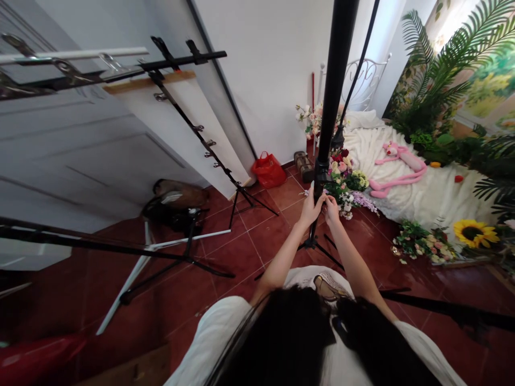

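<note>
A plain white wall (261,75) rises from a floor (229,254) of red-brown tiles with pale grout lines. On the left, grey-white panelling (80,155) with raised mouldings lies in shade. At the right, a white metal headboard (364,83) with scrollwork stands behind a cream plush blanket (446,201). Beyond it, a wall mural (485,102) shows yellow-green foliage; bright light falls at the upper right.

Left hand (309,209) curls beside right hand (331,209), arms (281,258) outstretched.
</note>
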Tool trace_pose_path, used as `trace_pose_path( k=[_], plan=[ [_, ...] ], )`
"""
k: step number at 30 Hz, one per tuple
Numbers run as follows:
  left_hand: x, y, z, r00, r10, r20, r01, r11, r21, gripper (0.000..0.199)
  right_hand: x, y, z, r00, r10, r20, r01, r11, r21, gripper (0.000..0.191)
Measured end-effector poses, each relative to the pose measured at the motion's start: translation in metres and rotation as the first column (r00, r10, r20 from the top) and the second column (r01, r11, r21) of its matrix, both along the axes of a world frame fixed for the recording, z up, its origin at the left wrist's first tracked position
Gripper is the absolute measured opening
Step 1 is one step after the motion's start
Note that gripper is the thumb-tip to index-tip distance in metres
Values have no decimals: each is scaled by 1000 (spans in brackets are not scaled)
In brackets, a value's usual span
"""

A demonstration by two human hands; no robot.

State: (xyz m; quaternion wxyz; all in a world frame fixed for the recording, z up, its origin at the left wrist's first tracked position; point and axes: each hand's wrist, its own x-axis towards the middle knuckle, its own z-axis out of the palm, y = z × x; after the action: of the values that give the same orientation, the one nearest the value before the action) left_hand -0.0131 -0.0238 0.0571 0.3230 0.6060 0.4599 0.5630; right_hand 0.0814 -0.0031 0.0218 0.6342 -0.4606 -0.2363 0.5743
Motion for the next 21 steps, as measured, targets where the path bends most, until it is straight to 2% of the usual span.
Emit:
trace_pose_path(
  k=[3,5,8,11,14,16,18,21],
  plan=[
    [7,-7,-26,999,40,-1,-40,999,-29,41,-1,0,1,998,1,-57,-1,1000,-1,32],
    [13,-10,-38,995,95,10,-95,995,-35,42,-1,0,3,998,-4,-70,3,1000,-16,31],
    [17,-11,-44,993,122,-2,-122,992,-37,43,1,-2,5,998,6,-66,-9,999,-39,26],
    [14,-14,-45,991,123,-47,-125,992,-36,48,12,-13,4,992,80,-97,-86,994,-67,21],
    [12,-29,-52,985,153,-78,-156,987,-36,54,37,-38,-2,963,206,-171,-226,968,-105,24],
    [13,-44,-63,979,189,-73,-193,980,-49,55,59,-60,-10,951,253,-178,-275,955,-115,23],
    [17,-60,-77,973,226,-50,-230,968,-103,56,84,-83,-20,961,214,-174,-240,960,-146,21],
    [24,-74,-101,965,263,4,-251,925,-286,57,121,-119,-35,984,54,-172,-89,976,-201,21]
  ],
)
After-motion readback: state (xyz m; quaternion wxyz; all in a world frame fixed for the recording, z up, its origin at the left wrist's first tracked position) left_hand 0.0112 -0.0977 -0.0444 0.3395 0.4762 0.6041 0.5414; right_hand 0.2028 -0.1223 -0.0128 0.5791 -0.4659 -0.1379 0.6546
